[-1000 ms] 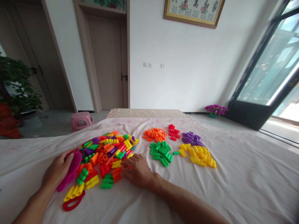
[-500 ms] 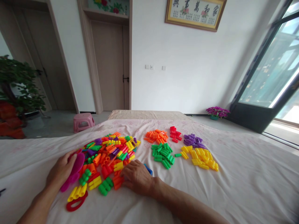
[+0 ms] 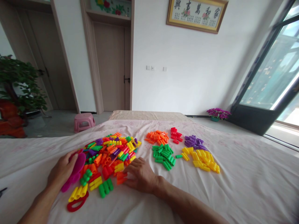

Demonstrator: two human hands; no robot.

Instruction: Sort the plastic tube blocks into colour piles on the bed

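Note:
My left hand is closed around a flat magenta plastic piece with rounded lobes, at the left side of a mixed heap of plastic building blocks. On the heap's near right side, my right hand has its thumb and fingers closed on an orange block. Close by lie a green block of joined tubes and a yellow block. A yellow tube block and a red ring-shaped piece rest nearest to me.
Sorted piles lie to the right on the pale cloth: orange, green, red, purple and yellow. Beyond the table are a pink stool and a potted flower.
My right hand has shifted slightly right with the orange block, away from the green block. A blue piece seen beside that hand is now hidden. My left hand keeps its hold.

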